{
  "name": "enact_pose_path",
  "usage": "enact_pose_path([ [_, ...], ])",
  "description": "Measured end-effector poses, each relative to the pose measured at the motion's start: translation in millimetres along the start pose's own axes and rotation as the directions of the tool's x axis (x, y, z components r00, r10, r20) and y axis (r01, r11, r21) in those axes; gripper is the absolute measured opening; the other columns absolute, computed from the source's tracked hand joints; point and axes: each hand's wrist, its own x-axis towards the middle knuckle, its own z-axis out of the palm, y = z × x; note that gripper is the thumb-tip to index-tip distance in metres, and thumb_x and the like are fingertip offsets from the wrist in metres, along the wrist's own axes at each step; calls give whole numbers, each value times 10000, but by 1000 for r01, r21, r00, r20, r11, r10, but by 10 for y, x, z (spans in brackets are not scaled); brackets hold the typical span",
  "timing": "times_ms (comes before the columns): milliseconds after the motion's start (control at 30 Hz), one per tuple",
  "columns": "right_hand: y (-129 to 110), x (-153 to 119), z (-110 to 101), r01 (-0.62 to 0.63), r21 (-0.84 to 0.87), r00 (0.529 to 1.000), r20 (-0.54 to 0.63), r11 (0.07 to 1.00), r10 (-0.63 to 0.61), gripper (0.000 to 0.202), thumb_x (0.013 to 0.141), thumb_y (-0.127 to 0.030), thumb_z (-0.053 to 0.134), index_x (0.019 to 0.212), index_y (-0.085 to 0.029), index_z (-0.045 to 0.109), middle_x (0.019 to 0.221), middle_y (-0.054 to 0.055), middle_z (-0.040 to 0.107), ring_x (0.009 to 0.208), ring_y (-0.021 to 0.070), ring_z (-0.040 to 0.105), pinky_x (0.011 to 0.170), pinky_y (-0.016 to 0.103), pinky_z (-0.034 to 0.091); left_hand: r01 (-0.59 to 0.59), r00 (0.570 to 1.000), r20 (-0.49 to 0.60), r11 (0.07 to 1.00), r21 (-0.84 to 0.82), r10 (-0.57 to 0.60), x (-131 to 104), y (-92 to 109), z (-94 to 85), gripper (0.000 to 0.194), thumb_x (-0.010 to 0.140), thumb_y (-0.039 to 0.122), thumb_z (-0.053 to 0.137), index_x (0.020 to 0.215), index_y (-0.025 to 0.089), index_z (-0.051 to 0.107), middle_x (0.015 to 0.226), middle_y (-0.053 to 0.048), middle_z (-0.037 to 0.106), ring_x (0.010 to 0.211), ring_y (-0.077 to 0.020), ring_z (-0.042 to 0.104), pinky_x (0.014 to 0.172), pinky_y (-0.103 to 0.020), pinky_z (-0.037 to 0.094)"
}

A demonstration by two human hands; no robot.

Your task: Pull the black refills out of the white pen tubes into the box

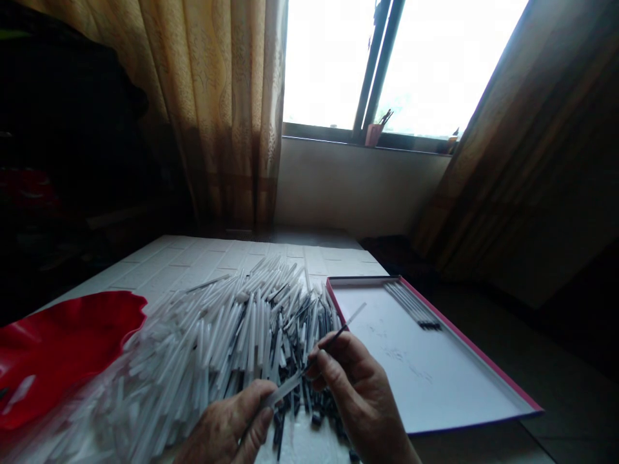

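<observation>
My left hand (236,422) pinches a translucent white pen barrel (285,389) at bottom centre, tilted up to the right. In the fingers of my right hand (351,380) is a thin pen refill (354,316), dark low down and pale at its upper end. Its lower end meets the barrel's upper end; whether it goes inside, I cannot tell. Beneath and behind both hands spreads a big heap of loose white barrels (213,335), mixed with dark thin pieces (309,312). Small black caps (316,419) lie near my right wrist.
On the right, a shallow white tray (435,393) with a red rim holds a row of several pens (411,303) with black ends. A red scalloped basin (72,322) sits at left. Behind the white brick-patterned tabletop (193,251) are curtains and a window.
</observation>
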Motion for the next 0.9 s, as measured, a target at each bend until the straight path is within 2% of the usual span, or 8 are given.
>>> enact_pose_path([
  [133,14,-35,61,-23,-41,999,41,999,25,225,909,-419,683,864,-201,651,761,-7,643,682,126,598,643,222,498,-17,1000,-25,1000,-15,17,6,24,-1,172,1067,324,352,1087,308,522,784,74,701,616,-95,704,616,-114,505],
  [300,-67,-29,6,82,-286,983,179,955,-31,212,942,-328,599,1074,-206,710,1010,75,718,939,196,680,842,297,528,16,1000,-16,997,-71,-17,-7,36,31,175,1071,333,354,1035,296,521,656,98,607,475,-74,596,520,-121,453],
  [367,-134,7,-68,73,-359,982,189,931,-4,279,961,-342,546,1156,-200,687,1019,86,730,872,187,701,785,292,547,30,998,-50,994,-101,-35,-12,58,39,222,1078,383,329,1053,292,530,650,93,605,445,-77,560,517,-138,457],
  [433,-204,47,-156,90,-468,978,209,879,11,275,959,-338,521,1096,-182,702,913,76,739,736,170,693,671,269,540,51,994,-91,993,-102,-60,-18,80,47,277,1083,428,302,1065,289,541,646,84,612,432,-83,545,522,-152,465],
  [533,-273,68,-267,211,-716,945,323,666,47,213,912,-233,542,828,-187,733,741,43,723,652,157,668,604,243,476,91,989,-110,993,-77,-99,-23,94,54,340,1080,465,281,1029,285,566,649,61,629,476,-98,588,538,-156,481],
  [667,-246,-1,-301,332,-898,868,411,289,280,217,797,-88,602,659,-207,718,705,25,737,609,156,683,527,227,375,53,994,-97,996,-66,-59,0,80,32,305,1078,434,301,1042,284,565,716,43,682,581,-110,673,594,-144,513],
  [800,-152,-61,-244,358,-928,845,369,104,387,141,724,-123,686,740,-245,754,797,32,777,676,216,743,497,241,346,-50,996,-77,999,-18,48,45,58,-6,207,1083,363,335,1098,288,527,747,62,695,585,-91,701,583,-113,507],
  [900,-78,-60,-196,372,-928,841,337,0,423,153,716,-134,717,802,-255,756,817,31,784,678,239,759,466,255,322,-58,998,-38,998,6,58,45,51,-16,175,1074,320,358,1098,282,527,753,64,704,591,-89,713,589,-104,512],
])
